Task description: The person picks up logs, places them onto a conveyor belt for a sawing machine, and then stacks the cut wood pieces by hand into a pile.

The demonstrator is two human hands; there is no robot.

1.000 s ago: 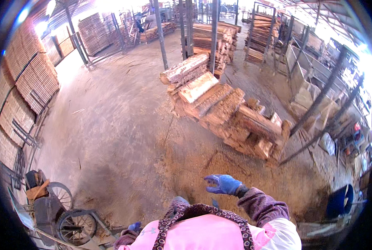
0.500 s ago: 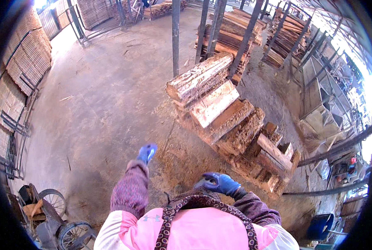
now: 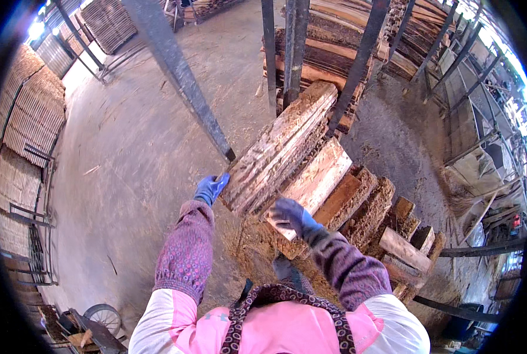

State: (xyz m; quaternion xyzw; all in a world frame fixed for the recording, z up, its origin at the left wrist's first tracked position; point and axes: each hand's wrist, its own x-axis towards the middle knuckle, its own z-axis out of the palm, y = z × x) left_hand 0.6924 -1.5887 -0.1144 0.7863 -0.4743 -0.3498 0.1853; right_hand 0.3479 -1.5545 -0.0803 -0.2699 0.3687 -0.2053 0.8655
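Observation:
A stack of rough slabs lies just ahead of me, topped at its left by a long bark-edged wooden slab (image 3: 281,144). My left hand (image 3: 211,189), in a blue glove, is closed at that slab's near left corner; some of its fingers are hidden. My right hand (image 3: 293,217), gloved too and slightly blurred, has its fingers apart over the near end of a pale sawn slab (image 3: 319,174). To the right of it lie a brown slab (image 3: 339,199) and a bark-covered slab (image 3: 368,206).
Dark metal posts (image 3: 296,53) rise beyond the stack, one slanting down to its left corner. Behind them are more piled boards (image 3: 328,35). Stacked slats (image 3: 30,112) line the far left. A wheeled cart (image 3: 83,330) stands low left; shorter wood blocks (image 3: 405,248) lie to the right.
Both hands have reached forward to the stack, the left to the bark-edged slab's corner, the right over the pale slab. The view has shifted closer to the wood.

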